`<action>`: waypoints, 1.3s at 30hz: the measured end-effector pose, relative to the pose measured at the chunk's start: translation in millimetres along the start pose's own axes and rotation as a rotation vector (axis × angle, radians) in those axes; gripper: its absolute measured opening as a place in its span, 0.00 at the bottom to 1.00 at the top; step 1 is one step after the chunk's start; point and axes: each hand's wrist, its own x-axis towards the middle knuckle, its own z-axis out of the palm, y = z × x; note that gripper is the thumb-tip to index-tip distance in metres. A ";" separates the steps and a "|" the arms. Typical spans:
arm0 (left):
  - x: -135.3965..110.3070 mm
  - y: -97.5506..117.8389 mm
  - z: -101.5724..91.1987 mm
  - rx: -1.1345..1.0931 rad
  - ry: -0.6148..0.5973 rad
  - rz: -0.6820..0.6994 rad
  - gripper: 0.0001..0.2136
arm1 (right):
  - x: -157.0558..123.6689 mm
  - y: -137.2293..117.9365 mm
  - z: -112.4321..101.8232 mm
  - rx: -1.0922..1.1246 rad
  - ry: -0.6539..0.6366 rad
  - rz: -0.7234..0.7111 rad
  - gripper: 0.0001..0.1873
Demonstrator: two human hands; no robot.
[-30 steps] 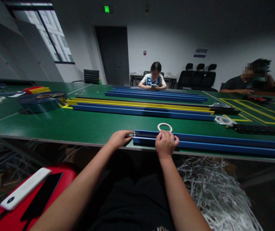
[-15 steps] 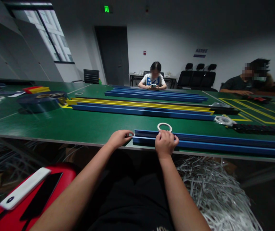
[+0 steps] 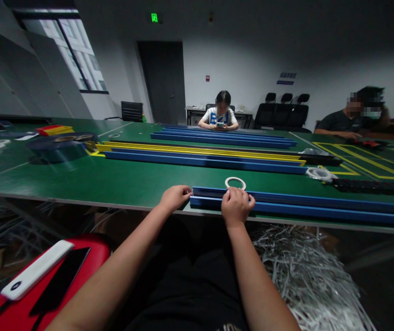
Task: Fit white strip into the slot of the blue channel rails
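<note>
A long blue channel profile (image 3: 303,212) with a dark groove lies along the table's near edge and runs off to the right. My right hand (image 3: 237,205) is closed over it a little way in from its left end. At that end, the thumb and fingers of my left hand (image 3: 175,197) are pinched together. Something small and shiny shows at its fingertips, too small to name. A white tape roll (image 3: 235,179) sits just behind my right hand, its lower edge partly hidden by the fingers.
Blue profiles (image 3: 203,161) and yellow profiles (image 3: 200,151) lie farther back on the green table (image 3: 141,177). A large dark roll (image 3: 59,149) stands left. White strips (image 3: 307,271) heap below. Two people (image 3: 219,117) sit across the table.
Both hands keep nearly the same place at the profile's left end. The view has shifted very slightly.
</note>
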 end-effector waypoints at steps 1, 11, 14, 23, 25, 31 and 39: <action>-1.8 0.7 0.8 0.007 0.018 0.016 0.13 | 0.0 0.1 0.0 0.002 -0.001 0.001 0.16; -10.3 -5.4 5.0 -0.027 0.114 0.258 0.08 | -0.1 0.4 -0.2 0.025 -0.004 0.012 0.15; -11.1 -6.8 6.4 -0.046 0.133 0.272 0.08 | 0.1 0.3 -0.6 0.031 -0.002 0.009 0.16; -11.2 -4.1 4.6 -0.027 0.141 0.261 0.07 | -0.4 0.9 0.1 0.024 -0.011 0.007 0.16; -10.8 -3.3 3.4 -0.040 0.137 0.270 0.07 | -0.4 0.9 0.0 0.023 -0.009 0.004 0.17; -11.4 -2.7 2.2 -0.086 0.144 0.292 0.10 | -0.3 1.0 0.0 0.022 0.002 0.002 0.16; -11.6 -4.4 6.1 -0.090 0.146 0.223 0.09 | -0.5 0.4 0.3 0.016 0.006 0.001 0.17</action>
